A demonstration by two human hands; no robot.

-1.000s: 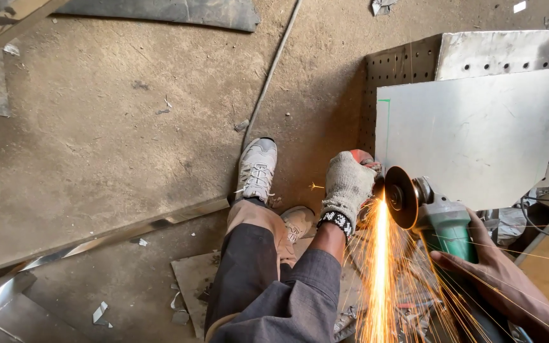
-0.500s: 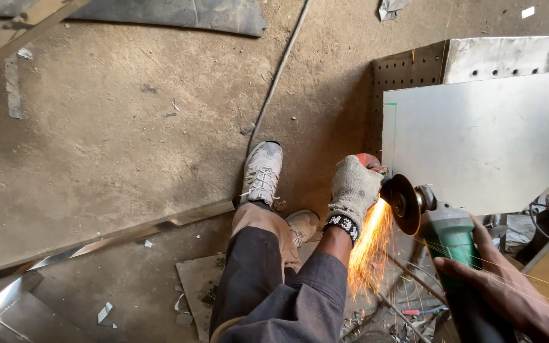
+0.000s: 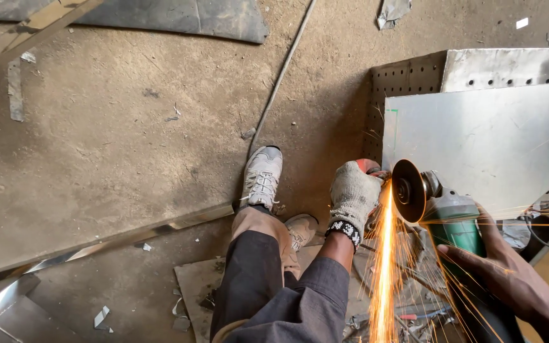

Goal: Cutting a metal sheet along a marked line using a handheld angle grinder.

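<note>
My left hand (image 3: 354, 192), in a grey knit glove, is closed on the near left edge of a flat shiny metal sheet (image 3: 478, 140). My bare right hand (image 3: 509, 276) grips the green body of an angle grinder (image 3: 443, 206). Its dark disc (image 3: 406, 181) meets the sheet's edge just right of the glove, and orange sparks (image 3: 384, 267) stream straight down toward me. The sheet lies on a perforated metal box (image 3: 408, 76). My legs and two pale shoes (image 3: 263, 174) stand left of the work.
A long metal strip (image 3: 128, 238) lies across the dusty concrete floor at lower left. A thin rod or cable (image 3: 281, 76) runs from my shoe to the top. A dark sheet (image 3: 160, 19) lies at the top left, with scraps by my feet.
The spark stream has grown longer and brighter than half a second ago. Both hands and the grinder stay at the same spot on the sheet's edge; the view shifted slightly.
</note>
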